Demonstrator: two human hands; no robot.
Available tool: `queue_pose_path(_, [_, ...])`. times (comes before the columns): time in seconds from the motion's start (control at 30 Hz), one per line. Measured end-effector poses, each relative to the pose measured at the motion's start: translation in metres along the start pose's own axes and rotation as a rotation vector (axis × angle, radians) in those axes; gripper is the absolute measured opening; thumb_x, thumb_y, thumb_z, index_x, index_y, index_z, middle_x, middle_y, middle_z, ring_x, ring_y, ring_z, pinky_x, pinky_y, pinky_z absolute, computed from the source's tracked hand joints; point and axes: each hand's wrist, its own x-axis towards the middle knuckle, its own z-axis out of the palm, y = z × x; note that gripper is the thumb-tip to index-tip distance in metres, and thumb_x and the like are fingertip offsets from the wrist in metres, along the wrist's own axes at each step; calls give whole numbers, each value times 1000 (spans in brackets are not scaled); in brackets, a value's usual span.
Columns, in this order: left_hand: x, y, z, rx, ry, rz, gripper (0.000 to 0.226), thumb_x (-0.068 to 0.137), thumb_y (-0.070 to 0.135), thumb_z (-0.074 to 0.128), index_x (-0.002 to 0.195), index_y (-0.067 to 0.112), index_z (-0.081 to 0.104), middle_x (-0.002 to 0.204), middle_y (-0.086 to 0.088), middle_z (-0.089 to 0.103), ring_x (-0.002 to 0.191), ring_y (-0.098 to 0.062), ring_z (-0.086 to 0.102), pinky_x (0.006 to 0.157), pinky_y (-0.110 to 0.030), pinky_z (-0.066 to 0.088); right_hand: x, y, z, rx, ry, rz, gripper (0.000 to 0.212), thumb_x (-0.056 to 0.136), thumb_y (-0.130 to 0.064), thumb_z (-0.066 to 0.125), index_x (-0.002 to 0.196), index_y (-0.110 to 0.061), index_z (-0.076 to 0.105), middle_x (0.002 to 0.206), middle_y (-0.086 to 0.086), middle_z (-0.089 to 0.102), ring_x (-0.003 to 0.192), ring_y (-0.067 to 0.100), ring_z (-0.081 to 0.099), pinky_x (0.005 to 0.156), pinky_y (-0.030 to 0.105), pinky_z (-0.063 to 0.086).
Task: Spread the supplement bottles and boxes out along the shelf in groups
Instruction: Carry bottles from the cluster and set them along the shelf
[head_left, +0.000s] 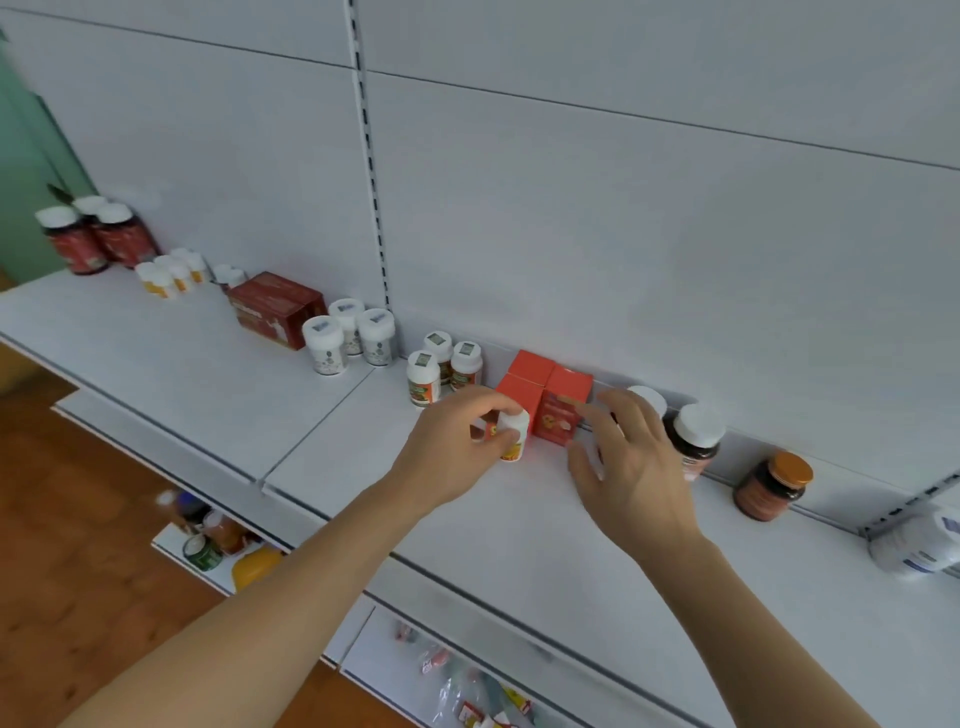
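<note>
Head view looks down on a white shelf (171, 358) with supplements set in groups along its back. Left hand (457, 441) pinches a small white bottle (513, 434) with an orange label, standing on the shelf just in front of two orange boxes (545, 400). Right hand (631, 467) hovers with fingers spread and relaxed, holding nothing, beside a dark white-capped bottle (696, 441). Further right stands an orange-lidded jar (774, 486). To the left sit three green-label bottles (444, 366), three white jars (348, 335), a dark red box (275, 309)
</note>
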Motion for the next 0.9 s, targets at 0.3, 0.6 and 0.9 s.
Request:
queue_pose_path(0.3, [-28,-60,-116,-7,156,-62,23,84,13,75,101,28,69,101,16,65,94,-4,62,78,-19,55,45,-121,54,-63,-179,-68,57,92,-45,45,133,-6,56,141,19,52,137,41,41,107,54,41])
queue_pose_path(0.6, [-59,-155,-269,36,180,-107,23,87,10,71,107,21,67,106,10,62,92,1,62,74,-10,52,90,-277,141,-60,-260,-51,63,94,-51,41,138,-8,52,145,20,49,139,40,37,111,52,38])
queue_pose_path(0.9, [-33,-242,-375,114,211,-172,30,86,12,69,114,23,65,106,12,60,96,-2,60,79,-13,53,160,-357,221,-31,-321,-101,62,94,-50,41,140,-10,50,144,16,49,139,37,38,109,52,41])
